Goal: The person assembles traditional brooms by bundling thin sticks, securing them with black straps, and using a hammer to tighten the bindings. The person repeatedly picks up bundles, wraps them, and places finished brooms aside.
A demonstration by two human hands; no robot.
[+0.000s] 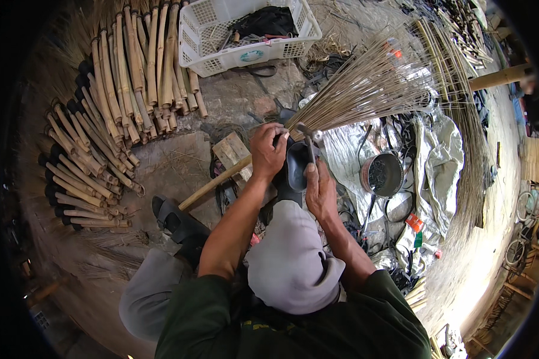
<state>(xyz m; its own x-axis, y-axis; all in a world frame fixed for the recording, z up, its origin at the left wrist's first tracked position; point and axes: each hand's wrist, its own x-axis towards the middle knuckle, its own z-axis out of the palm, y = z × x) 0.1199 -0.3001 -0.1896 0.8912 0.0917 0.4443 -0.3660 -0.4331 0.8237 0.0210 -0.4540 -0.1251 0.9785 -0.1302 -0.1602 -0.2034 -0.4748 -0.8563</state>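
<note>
Bamboo handles (111, 113) lie stacked on the floor at left, beside a white basket (245, 30). Thin broom bristles (377, 81) fan out ahead. Left hand (268, 149), grip clenched, holds the broom's neck where the wooden handle (212, 184) joins; right hand (320, 191) grasps a black collar (297, 164) there.

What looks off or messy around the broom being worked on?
Nothing broken shows. Left hand and right hand grip the broom at its black collar; its bristles splay unevenly. Black strips lie tangled over the crumpled silver sheet. The stacked bamboo handles look orderly.
</note>
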